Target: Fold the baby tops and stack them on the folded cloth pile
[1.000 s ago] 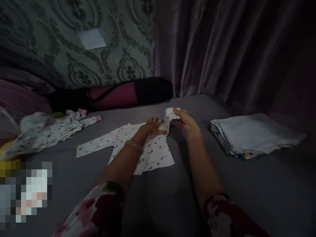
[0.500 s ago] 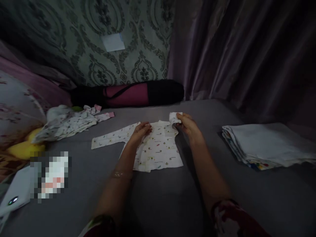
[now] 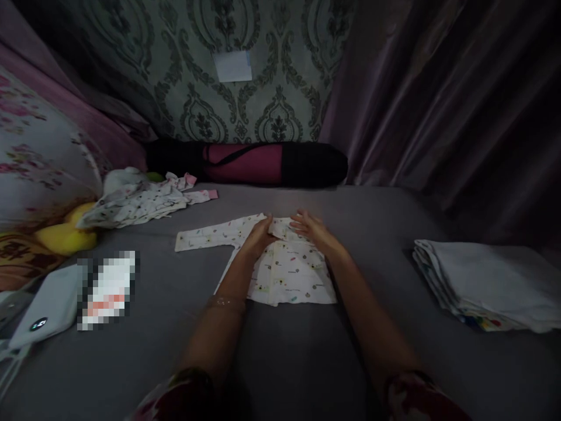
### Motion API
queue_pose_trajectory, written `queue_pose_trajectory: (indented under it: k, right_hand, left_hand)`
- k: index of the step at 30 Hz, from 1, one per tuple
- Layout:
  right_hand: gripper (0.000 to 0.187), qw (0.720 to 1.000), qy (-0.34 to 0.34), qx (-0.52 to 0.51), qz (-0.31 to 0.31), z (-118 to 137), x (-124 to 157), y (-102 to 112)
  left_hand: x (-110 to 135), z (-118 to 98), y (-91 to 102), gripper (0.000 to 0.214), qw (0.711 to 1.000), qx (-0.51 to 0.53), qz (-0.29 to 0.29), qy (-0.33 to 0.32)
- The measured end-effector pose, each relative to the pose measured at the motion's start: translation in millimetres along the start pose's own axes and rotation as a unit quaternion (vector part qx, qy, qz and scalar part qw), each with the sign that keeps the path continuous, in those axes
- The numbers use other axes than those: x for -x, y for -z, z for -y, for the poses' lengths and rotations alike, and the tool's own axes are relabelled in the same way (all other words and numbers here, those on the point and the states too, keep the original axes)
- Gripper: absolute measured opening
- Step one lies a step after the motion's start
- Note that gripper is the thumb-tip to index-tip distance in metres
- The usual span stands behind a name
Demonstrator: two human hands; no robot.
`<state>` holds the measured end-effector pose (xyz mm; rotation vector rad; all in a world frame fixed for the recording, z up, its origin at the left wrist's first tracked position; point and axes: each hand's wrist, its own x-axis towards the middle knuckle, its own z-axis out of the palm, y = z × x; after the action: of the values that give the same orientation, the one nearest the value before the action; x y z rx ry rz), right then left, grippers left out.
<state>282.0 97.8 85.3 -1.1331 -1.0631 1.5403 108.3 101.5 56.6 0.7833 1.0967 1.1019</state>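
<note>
That shirt point(image 3: 302, 275) looks super light and floppy, so grab the hem point(image 3: 307, 300); right hand point(image 3: 316, 233) fingers spread, left hand point(image 3: 260, 235) can't tell.

The baby shirt point(image 3: 302, 280) is white with small scattered prints; the bedsheet point(image 3: 284, 362) grey; the wallpaper point(image 3: 280, 120) grey-green damask; the bag point(image 3: 258, 166) black and magenta.
</note>
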Motion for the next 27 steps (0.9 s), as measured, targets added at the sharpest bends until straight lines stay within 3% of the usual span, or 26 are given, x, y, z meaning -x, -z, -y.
queue_pose_trajectory:
  k: [4, 8, 11, 13, 16, 20, 23, 27]
  right_hand:
    - [0.04, 0.993, 0.009, -0.048, -0.106, 17, -4, 29]
    - [0.039, 0.98, 0.041, -0.06, -0.185, 19, -8, 58]
    - [0.035, 0.974, 0.05, -0.016, -0.222, 10, -13, 64]
    - [0.032, 0.968, 0.07, 0.071, -0.233, 1, -17, 60]
    - [0.032, 0.931, 0.131, 0.285, -0.188, -13, -19, 49]
    - [0.044, 0.831, 0.17, 0.524, -0.077, -30, -13, 31]
    - [0.052, 0.773, 0.136, 0.617, -0.045, -38, -6, 23]
    - [0.06, 0.742, 0.093, 0.663, -0.032, -43, -1, 20]
  left_hand:
    - [-2, 6, 0.7, 0.067, 0.996, -0.064, -0.066, -0.022]
    - [-6, 9, 3.6, 0.081, 0.99, -0.101, -0.036, -0.096]
    - [-8, 10, 8.2, 0.071, 0.98, -0.116, -0.018, -0.163]
    - [-8, 10, 11.4, 0.057, 0.973, -0.137, -0.012, -0.187]
    - [-9, 12, 15.6, 0.045, 0.964, -0.184, -0.028, -0.189]
    - [-14, 17, 21.8, 0.041, 0.945, -0.249, -0.062, -0.201]
    - [-17, 18, 27.3, 0.041, 0.927, -0.299, -0.083, -0.212]
    - [-18, 19, 33.2, 0.043, 0.895, -0.372, -0.09, -0.227]
